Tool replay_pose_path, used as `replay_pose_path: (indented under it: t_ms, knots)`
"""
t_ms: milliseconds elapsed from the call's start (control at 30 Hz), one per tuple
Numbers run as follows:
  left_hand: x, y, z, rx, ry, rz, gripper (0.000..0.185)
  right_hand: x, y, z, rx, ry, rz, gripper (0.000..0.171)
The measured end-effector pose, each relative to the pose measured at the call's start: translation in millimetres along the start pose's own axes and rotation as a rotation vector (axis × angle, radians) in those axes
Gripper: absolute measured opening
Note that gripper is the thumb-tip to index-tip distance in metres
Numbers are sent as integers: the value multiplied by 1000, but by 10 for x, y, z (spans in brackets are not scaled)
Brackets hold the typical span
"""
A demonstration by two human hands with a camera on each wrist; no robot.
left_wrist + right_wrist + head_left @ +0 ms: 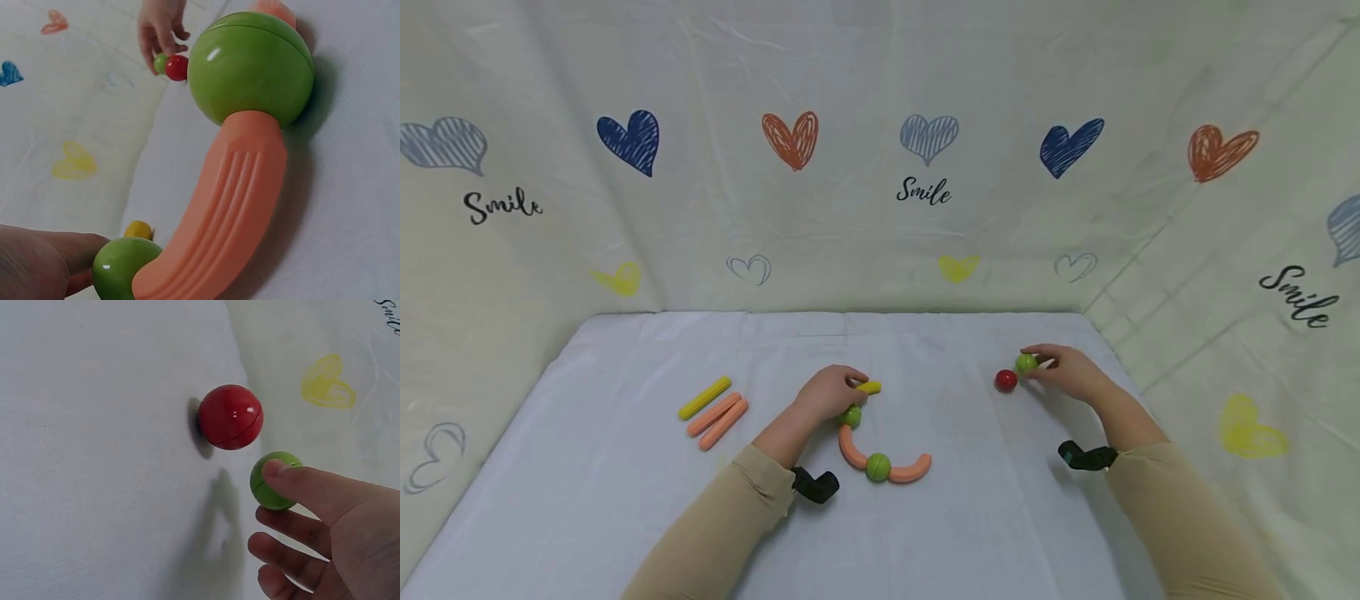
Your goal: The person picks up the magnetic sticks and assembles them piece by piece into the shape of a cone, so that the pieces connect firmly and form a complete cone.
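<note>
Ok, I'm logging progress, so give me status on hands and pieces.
Left hand holding yellow piece. Right hand pinching green ball. Red ball beside it; no obvious obstruction.

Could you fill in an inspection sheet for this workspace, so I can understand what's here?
Surface: white cloth, faintly creased.
Job's things: curved green-and-pink chain; red ball.
Clutter: one yellow stick and two pink sticks, loose at the left.
Grips: bare hands; left grip holds a yellow piece, right grip pinches a green ball near the red ball.
Cables: nothing seen.
Surroundings: pale backdrop printed with hearts and "Smile".
</note>
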State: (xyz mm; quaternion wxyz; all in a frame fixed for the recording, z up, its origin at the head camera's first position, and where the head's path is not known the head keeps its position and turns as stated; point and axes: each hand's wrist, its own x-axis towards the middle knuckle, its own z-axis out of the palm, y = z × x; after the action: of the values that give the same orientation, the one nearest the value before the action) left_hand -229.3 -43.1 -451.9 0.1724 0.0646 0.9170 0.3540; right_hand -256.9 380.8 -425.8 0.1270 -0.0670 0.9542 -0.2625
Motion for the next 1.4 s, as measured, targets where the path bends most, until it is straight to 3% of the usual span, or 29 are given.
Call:
replay_pose_path:
  t_ms: [300,533,933,1133,1400]
  knots:
    - [-16,-1,-18,-32,8,-19,31,-22,-190,-13,19,68,-1,53]
    - [-21,-12,-35,-48,-11,-22,32,27,-506,148,41,91,-56,50]
    - [-9,-47,-60,-98,-34,5,32,51,-1169,700,65,24,-169,43]
    - [12,-74,-54,-116,-44,3,30,120,-1367,957,52,-48,-143,42]
    - [15,-74,-68,-115,-52,9,30,178,-1528,1159,73,-88,-181,39]
